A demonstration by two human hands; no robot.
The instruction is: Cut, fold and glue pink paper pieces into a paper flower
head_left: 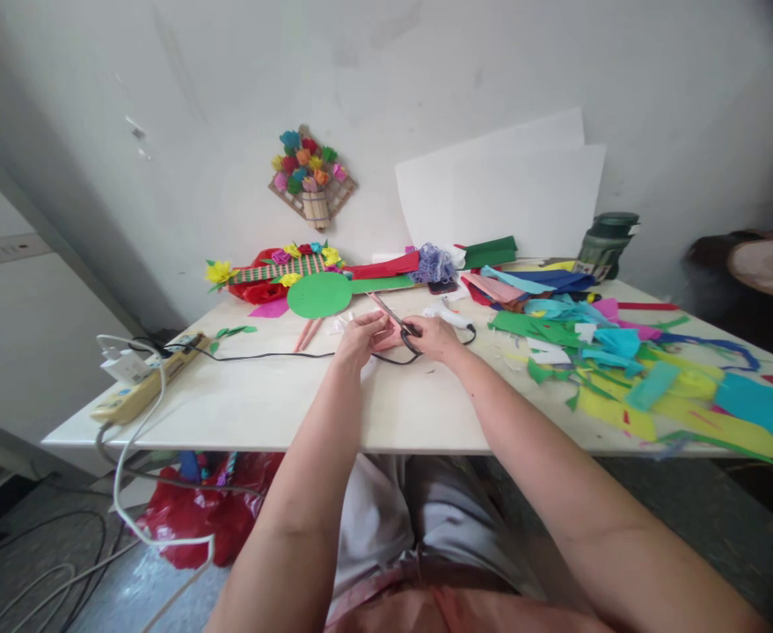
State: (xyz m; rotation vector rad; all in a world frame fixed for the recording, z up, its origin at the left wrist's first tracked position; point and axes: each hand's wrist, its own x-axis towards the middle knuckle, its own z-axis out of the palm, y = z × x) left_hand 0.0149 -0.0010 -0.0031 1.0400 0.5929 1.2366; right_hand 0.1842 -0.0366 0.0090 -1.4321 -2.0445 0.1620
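My right hand (pixel 433 338) is closed round the black handles of a pair of scissors (pixel 396 318), whose blades point up and to the left. Pinched in my left hand (pixel 361 339) is a piece of pink paper (pixel 390 338), lying close against the scissors. Just beyond my right hand a white glue gun (pixel 448 315) rests on the table, its black cord running below my hands. Two rolled pink paper strips (pixel 308 334) lie left of my left hand. Farther back is a green paper shape (pixel 320 294) with a round end and a long arm.
Colourful paper scraps (pixel 577 338) are heaped over the table's right side, with a dark green bottle (pixel 607 246) behind them. A flower-decorated woven piece (pixel 280 268) lies at the back left. At the left edge sits a power strip (pixel 128 400) with cords. White sheets (pixel 498 189) lean on the wall.
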